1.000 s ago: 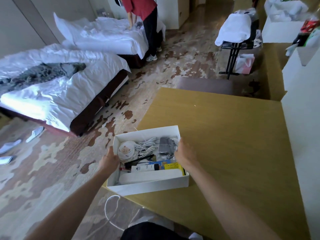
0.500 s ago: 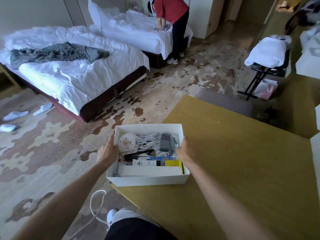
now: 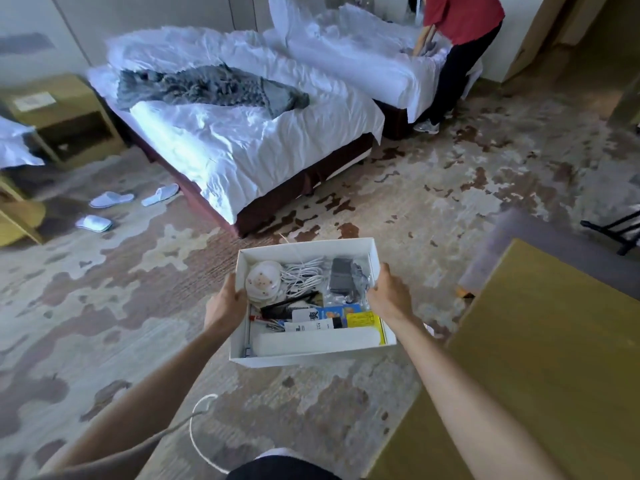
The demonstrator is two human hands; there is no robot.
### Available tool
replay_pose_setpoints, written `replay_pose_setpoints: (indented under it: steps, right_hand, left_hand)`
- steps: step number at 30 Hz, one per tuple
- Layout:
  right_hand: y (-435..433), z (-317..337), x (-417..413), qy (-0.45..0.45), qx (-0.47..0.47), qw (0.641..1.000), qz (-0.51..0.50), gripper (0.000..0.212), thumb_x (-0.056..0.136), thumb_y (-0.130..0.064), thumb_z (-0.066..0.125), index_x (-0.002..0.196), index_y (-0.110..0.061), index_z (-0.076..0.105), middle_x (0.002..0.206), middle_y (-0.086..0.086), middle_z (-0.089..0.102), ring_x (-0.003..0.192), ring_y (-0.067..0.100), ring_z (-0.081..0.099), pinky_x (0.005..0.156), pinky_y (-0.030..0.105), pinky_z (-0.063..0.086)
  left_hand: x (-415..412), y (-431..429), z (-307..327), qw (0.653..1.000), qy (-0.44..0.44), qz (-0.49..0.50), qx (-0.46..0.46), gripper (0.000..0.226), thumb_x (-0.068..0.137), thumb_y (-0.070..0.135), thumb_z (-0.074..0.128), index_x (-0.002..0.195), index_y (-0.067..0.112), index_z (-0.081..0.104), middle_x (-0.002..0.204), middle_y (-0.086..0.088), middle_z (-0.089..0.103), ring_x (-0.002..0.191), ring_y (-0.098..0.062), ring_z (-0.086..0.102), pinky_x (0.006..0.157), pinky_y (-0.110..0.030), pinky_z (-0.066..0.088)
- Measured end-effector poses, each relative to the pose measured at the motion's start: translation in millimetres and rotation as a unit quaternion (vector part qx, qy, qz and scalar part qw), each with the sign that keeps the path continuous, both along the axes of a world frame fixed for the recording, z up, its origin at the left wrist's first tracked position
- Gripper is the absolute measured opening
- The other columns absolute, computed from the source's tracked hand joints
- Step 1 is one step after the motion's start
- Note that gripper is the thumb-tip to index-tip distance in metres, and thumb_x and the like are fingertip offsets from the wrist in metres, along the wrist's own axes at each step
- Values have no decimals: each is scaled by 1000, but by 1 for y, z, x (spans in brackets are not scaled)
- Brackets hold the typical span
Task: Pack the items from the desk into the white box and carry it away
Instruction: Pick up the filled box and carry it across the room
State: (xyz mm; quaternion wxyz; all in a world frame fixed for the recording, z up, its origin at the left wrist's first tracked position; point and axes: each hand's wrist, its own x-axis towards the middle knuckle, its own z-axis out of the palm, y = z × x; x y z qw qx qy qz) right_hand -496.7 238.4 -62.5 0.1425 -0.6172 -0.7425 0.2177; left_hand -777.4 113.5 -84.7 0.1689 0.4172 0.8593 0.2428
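At frame centre, the open white cardboard box (image 3: 376, 263) hangs above patterned carpet (image 3: 104, 306), left of the wooden desk (image 3: 536, 341), clamped between left hand (image 3: 223, 304) and right hand (image 3: 389, 295), fingers wrapped over opposite side walls.

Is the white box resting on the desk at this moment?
No, the white box is held over the carpet by the left hand and the right hand, with the desk off to its right.
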Motion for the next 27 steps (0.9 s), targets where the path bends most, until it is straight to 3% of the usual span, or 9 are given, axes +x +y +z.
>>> replay_pose_setpoints:
  steps: [5,11,15,18,22,24,25,27]
  right_hand:
    - [21,-3,-133,5,-27,997,76,34,88,-4,53,120,-9,43,101,17,64,88,32,63,69,40,52]
    - [34,-1,-284,-17,-44,979,199,45,85,0,52,126,-12,40,99,11,60,80,28,59,57,31,41]
    - [37,-6,-403,-31,-53,946,318,40,83,2,48,121,-6,42,95,18,59,85,35,58,62,36,42]
    - [27,-14,-498,-29,-51,906,418,46,85,4,46,129,-4,39,90,14,55,75,29,55,56,32,38]
    - [-2,-16,-619,-31,-65,837,542,67,84,6,44,146,-9,23,101,15,54,78,29,54,59,34,38]
    - [-26,-11,-672,-44,-45,798,600,62,84,3,44,143,-6,28,102,20,59,81,33,58,60,32,37]
    - [-41,-8,-696,-45,-37,775,629,58,84,1,44,140,-6,30,98,21,60,82,34,59,59,31,36]
    - [-80,-5,-740,-44,-27,727,685,58,84,2,44,140,-7,31,81,15,60,64,25,56,48,25,33]
  left_hand:
    - [-109,-21,2,996,1,87,-2,23,91,13,44,113,11,44,83,-4,51,65,-24,46,58,-31,34]
    - [-205,-74,4,978,-32,207,-6,11,92,11,43,100,8,48,84,-8,57,67,-24,49,60,-31,37]
    - [-262,-116,-4,945,-54,322,-15,9,89,11,44,96,8,48,86,-15,62,71,-28,52,63,-33,39]
    - [-303,-145,-10,907,-51,417,-9,13,89,11,43,99,5,49,91,-20,64,77,-32,56,67,-36,42]
    - [-341,-188,-9,846,-45,532,5,20,90,14,41,107,9,50,98,-18,66,81,-33,59,70,-36,43]
    - [-352,-213,-7,807,-44,589,3,24,92,20,39,112,14,50,101,-17,68,86,-37,62,76,-40,48]
    - [-356,-226,-6,785,-43,618,8,24,93,23,38,112,15,49,102,-17,68,87,-38,63,79,-43,50]
    - [-363,-254,-7,745,-41,665,12,23,95,28,35,111,17,48,102,-16,68,88,-38,63,81,-46,51]
